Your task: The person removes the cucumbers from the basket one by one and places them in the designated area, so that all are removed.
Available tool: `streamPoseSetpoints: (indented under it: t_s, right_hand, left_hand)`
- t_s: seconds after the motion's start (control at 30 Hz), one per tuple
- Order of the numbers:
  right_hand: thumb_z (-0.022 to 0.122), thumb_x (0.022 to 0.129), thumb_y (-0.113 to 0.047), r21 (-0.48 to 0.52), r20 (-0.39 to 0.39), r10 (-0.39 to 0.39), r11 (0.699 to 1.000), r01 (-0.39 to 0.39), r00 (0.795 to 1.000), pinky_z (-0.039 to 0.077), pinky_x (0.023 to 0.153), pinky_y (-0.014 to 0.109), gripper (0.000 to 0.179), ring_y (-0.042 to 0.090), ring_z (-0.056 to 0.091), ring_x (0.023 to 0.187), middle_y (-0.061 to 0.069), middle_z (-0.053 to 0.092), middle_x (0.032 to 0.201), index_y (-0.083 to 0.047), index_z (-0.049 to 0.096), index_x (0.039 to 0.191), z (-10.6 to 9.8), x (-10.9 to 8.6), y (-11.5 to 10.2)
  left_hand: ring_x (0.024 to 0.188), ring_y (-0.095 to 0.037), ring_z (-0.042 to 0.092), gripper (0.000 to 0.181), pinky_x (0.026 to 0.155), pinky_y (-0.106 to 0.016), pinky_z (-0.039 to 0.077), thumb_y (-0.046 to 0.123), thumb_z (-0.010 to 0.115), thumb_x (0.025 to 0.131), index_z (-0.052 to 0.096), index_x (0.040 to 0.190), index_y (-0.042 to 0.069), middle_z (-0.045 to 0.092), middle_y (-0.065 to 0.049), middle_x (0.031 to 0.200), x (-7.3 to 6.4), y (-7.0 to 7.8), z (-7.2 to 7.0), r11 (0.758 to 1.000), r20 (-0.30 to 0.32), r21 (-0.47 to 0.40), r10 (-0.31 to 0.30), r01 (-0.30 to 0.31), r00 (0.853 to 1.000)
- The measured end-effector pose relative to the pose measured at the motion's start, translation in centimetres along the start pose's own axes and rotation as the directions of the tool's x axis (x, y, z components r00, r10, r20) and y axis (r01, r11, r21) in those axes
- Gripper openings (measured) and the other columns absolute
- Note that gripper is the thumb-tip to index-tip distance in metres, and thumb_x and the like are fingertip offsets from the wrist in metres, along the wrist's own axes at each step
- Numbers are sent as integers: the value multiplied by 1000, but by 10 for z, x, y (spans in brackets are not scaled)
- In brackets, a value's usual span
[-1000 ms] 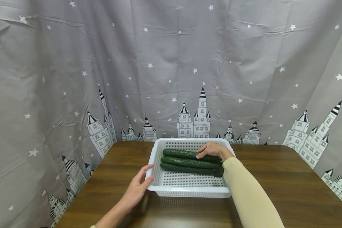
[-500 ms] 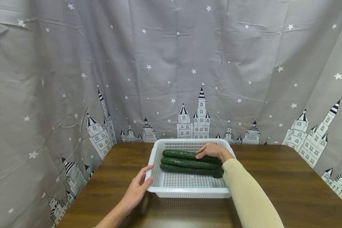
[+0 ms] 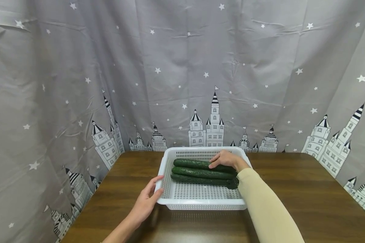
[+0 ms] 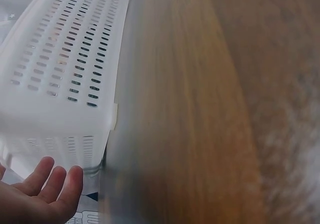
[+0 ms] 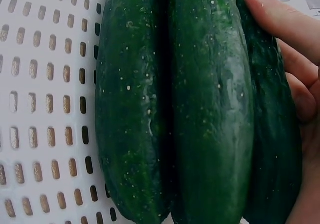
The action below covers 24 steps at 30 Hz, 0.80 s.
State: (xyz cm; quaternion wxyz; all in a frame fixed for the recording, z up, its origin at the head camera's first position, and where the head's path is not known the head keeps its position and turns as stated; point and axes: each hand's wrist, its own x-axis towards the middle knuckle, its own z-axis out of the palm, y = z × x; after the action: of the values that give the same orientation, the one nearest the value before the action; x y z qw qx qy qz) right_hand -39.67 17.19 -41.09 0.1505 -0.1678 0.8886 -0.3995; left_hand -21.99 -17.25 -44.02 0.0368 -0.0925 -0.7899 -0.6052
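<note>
Three dark green cucumbers lie side by side across a white perforated plastic basket [image 3: 205,203]: a far one [image 3: 190,163], a middle one [image 3: 194,172] and a near one [image 3: 197,180]. My right hand [image 3: 226,160] reaches over the basket's right part and grips the far cucumber, its thumb on top and fingers along the far side [image 5: 287,28]. All three still touch the basket floor. At the basket's left end, my left hand [image 3: 146,199] holds the rim between thumb and fingers; several fingertips show beside the end wall in the left wrist view [image 4: 50,189].
The basket stands on a brown wooden table [image 3: 130,175]. Behind it and along both sides hangs a grey curtain [image 3: 170,67] printed with white stars and castles. My right sleeve [image 3: 264,206] covers the basket's right end in the head view.
</note>
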Motion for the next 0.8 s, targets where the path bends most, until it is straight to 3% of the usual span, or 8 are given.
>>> streamPoseSetpoints:
  t_s: [0.4, 0.8]
  right_hand:
    - [83, 81, -22, -53, 15, -17, 998, 17, 1000, 44, 107, 48, 42, 37, 53, 132, 18, 66, 131, -2, 74, 117, 1, -1, -1]
    - [81, 84, -23, -5, 21, -12, 1000, 12, 1000, 44, 107, 49, 39, 38, 52, 133, 17, 65, 133, -3, 74, 118, -1, -2, -2]
  left_hand:
    - [118, -26, 58, 44, 89, -27, 47, 16, 60, 101, 51, 144, 21, 63, -17, 132, 0, -1, 0, 1000, 2, 8, -5, 5, 1000]
    - [117, -25, 58, 44, 89, -31, 48, 18, 61, 101, 52, 143, 23, 65, -15, 129, 0, -1, -2, 1000, 4, 14, 6, -6, 1000]
